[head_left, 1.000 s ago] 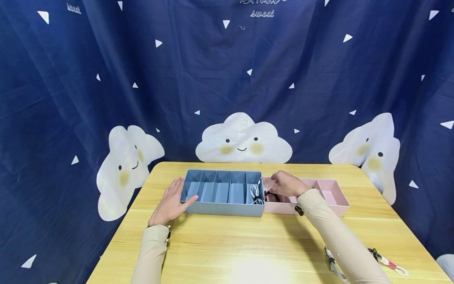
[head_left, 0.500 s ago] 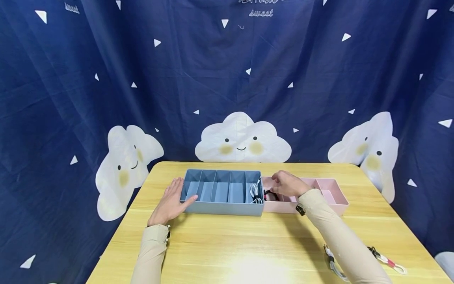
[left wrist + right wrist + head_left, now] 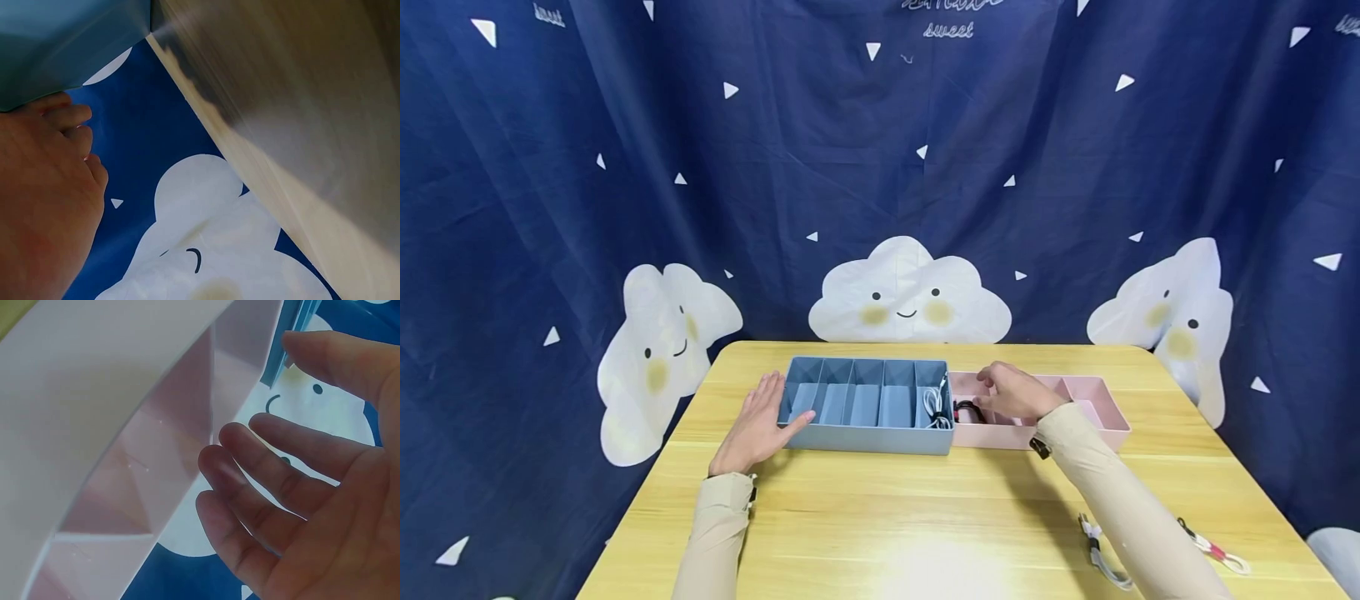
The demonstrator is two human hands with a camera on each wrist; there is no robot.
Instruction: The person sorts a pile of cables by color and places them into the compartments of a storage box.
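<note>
In the head view my left hand [image 3: 758, 427] rests against the left end of a blue-grey divided box [image 3: 865, 442], fingers extended and thumb over the front rim. Its fingers also show beside the box in the left wrist view. A coiled white cable [image 3: 933, 402] lies in the box's rightmost compartment. My right hand [image 3: 1015, 393] is over the pink divided box [image 3: 985, 437], to the right of the blue one. In the right wrist view its fingers are spread and loosely bent, holding nothing. A black cable [image 3: 973, 408] lies in the pink box's leftmost compartment, close to the fingertips.
Both boxes stand end to end on a wooden table [image 3: 850, 517]. A tied grey-white cable [image 3: 1097, 554] lies beside my right forearm. Farther right is another cable [image 3: 1213, 550], white with red and black parts. A dark blue curtain [image 3: 760, 208] hangs behind the table.
My right hand has moved slightly right, away from the black cable, which shows more now. My left hand stays at the blue box. The head view has shifted a little.
</note>
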